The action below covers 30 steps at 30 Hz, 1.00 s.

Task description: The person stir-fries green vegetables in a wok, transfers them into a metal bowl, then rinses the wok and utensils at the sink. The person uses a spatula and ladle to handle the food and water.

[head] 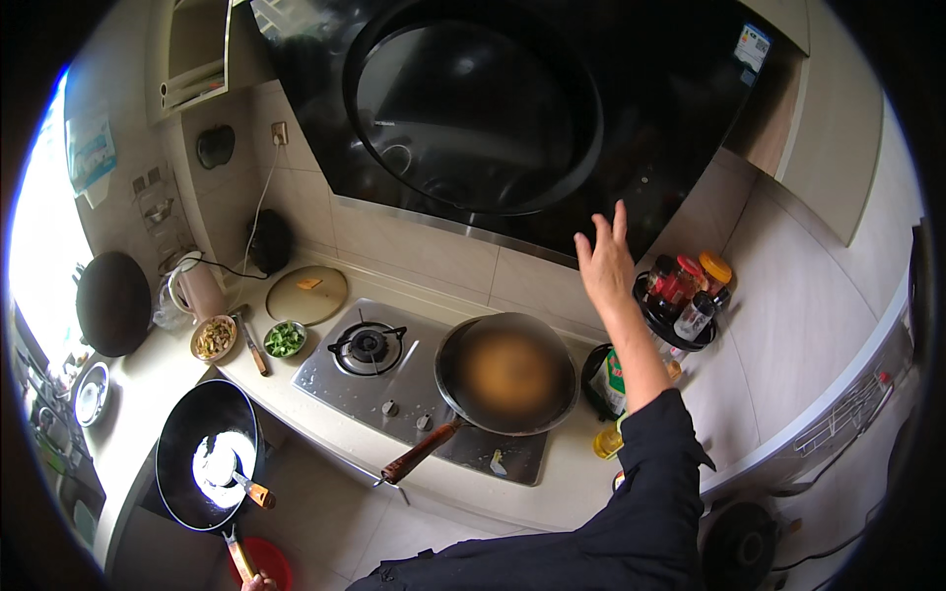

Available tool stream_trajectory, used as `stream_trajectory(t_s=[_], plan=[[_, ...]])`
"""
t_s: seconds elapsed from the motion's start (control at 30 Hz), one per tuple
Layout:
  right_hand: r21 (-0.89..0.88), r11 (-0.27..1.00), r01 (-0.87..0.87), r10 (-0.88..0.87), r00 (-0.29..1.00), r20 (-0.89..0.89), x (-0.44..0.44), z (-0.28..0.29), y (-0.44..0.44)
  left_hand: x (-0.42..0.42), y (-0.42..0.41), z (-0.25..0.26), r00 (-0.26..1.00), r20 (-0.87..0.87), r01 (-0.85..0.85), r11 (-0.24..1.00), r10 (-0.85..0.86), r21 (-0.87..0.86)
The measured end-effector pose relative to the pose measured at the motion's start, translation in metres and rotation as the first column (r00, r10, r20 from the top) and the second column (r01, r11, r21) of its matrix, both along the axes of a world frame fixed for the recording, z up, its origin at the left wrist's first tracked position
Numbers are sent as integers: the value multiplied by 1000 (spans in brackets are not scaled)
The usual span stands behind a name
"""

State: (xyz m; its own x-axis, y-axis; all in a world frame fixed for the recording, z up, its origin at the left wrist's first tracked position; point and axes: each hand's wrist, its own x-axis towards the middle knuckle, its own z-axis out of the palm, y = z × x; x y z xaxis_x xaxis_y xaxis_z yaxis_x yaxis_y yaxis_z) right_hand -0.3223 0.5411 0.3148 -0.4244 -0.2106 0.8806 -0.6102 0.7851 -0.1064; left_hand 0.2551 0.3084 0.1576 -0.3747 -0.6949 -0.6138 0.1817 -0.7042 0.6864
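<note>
My left hand [259,583], mostly cut off by the lower edge, grips the wooden handle of a black wok [174,443] out in front of the counter. Inside the wok lies a spatula or ladle with a wooden grip [255,490], beside a bright white patch that may be liquid or glare. My right hand [607,258] is raised with fingers spread, holding nothing, in front of the lower right part of a black range hood [643,148]. Whether it touches the panel is unclear. A second pan [565,384] with blurred brown contents sits over the right burner of the gas stove [318,380].
Left of the stove are a bowl of chopped food [214,338], a knife [255,347], a bowl of chopped greens [285,339], a lid [307,295] and an electric kettle [199,288]. Seasoning jars [687,277] and an oil bottle [607,442] stand right. A red basin [275,563] is below.
</note>
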Motion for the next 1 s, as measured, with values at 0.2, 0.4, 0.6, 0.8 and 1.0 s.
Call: stream_trajectory(t_s=[0.2, 0.4, 0.6, 0.8, 1.0], plan=[[21, 965, -261, 253, 951, 180, 60, -48, -13, -4, -5, -8, 1000, -29, 13, 999, -12, 30], [313, 892, -327, 272, 940, 207, 108, -78, -29, 0, -7, -10, 994, -108, 11, 999, -7, 34], [-179, 726, -664, 632, 540, 557, 189, -67, -84, 45, -16, -32, 919, -376, 161, 984, -120, 79], [-497, 383, -779, 748, -54, 662, 257, -60, -120, 79, -47, -19, 917, -394, 116, 986, -59, 122], [-827, 105, -552, 726, -526, 443, 349, -117, -181, 139, -48, -42, 884, -462, 3, 989, 68, 150]])
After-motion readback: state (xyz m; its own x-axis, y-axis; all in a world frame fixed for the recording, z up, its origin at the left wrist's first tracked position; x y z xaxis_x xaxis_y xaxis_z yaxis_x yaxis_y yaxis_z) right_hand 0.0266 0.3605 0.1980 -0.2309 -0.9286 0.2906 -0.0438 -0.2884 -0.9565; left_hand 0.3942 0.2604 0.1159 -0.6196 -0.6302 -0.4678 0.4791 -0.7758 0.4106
